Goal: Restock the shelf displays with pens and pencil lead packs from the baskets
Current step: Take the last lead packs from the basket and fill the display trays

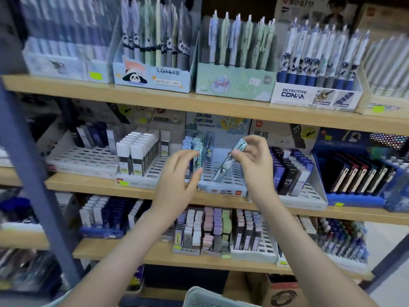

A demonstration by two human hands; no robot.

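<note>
Wooden shelving on grey uprights is filling the view; I am working at the middle shelf (99, 185). Item in hand: one pale blue lead pack (225, 167), tilted, upper end leaning right, lower end reaching down to the slotted floor of the pale blue display tray (223, 188). My right hand (254, 160) is pinching the pack's top end between thumb and fingertips. My left hand (177, 173) is sitting apart from the right, its fingertips at the standing packs (195, 145) in the tray's left rows; I cannot tell whether it is gripping one or only steadying the row. Step, as I am judging it: seating this pack into an open slot of its display, mid-restock. Next move is calling for tipping the pack upright, lining its foot up with a free slot beside the standing rows, and pressing it down without knocking its neighbours over. Flanking the tray: white-capped packs (137, 151) in a white tray on the left, dark HB 0.7 packs (287, 176) on the right. Above, pen boxes (152, 78) are lining the upper shelf. Below, more lead packs are filling the lower shelf, and the rim of a pale basket (199, 296) is showing at the bottom edge, contents hidden.
</note>
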